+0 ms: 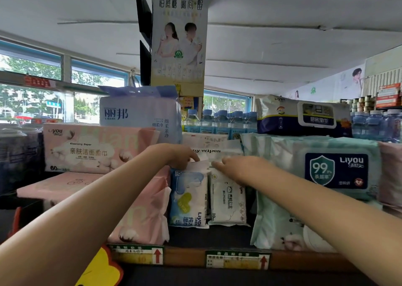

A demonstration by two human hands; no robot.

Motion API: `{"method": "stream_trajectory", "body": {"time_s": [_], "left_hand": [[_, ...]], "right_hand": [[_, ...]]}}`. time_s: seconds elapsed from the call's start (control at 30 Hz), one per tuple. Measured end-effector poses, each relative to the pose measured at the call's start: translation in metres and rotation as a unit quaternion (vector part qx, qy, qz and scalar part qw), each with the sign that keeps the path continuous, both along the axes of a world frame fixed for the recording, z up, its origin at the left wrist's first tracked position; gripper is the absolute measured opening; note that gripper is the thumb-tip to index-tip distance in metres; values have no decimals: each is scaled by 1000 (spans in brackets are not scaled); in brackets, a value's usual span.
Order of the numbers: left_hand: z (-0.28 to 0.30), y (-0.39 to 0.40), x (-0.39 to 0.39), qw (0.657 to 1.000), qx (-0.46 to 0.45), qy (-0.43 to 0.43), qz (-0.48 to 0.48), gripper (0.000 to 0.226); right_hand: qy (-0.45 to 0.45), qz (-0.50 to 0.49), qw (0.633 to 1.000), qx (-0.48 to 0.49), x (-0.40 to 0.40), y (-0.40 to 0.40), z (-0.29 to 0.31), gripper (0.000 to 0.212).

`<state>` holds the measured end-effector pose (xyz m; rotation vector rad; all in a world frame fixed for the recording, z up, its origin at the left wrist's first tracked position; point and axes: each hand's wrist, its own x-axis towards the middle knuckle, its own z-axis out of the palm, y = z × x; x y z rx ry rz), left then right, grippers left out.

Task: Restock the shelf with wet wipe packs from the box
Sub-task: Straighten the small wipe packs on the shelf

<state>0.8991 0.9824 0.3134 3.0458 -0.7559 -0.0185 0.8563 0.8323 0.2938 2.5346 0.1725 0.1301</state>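
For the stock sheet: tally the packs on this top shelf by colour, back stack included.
Pink tissue packs: 2, upper, lower
Teal Liyou wipe packs: 2, upper, lower
Small white wipe packs: 2, blue-printed, plain
Pale blue Libang pack: 1
White-and-navy kitchen wipe pack: 1
Total: 8

Bare shelf before the small packs, walled by pink packs and green packs
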Motion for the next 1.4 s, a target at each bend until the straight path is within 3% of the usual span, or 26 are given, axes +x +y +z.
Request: {"method": "stream_trajectory", "body": {"time_s": [0.1,0.27,0.4,0.47,0.57,0.7,0.8,0.93,1.07,1.3,1.4], "left_hand": [[-1,-2,1,999,28,-38,-10,63],[-3,-2,2,997,37,-63,-17,62],[9,5,-4,1000,-4,-10,-17,57],[15,10,-8,999,-26,33,-12,68],[1,8,-17,997,49,46,26,105],[-38,-6,-21,967,209,-135,54,128],[-43,-14,-25,954,228,-182,66,123],[-44,-22,-29,958,218,-177,64,134],[-52,-23,-33,959,162,-220,73,105],[-55,-29,-32,948,172,-252,94,98],[-38,-25,-42,966,129,-213,69,115]], "right_hand": [[-2,-1,1000,-29,1,0,-8,75],[2,9,999,-36,-6,1,-7,70],[-26,-13,1000,-5,-10,5,11,65],[-39,16,998,56,-12,9,20,68],[7,4,993,114,-15,17,6,108],[-29,-47,996,73,-8,20,-37,129],[-65,-57,994,66,-8,22,-47,123],[-82,-60,992,69,-19,23,-55,95],[-132,-60,987,73,-19,22,-60,84],[-132,-53,987,72,-20,23,-53,94],[-135,-57,989,33,-31,21,-39,91]]}}
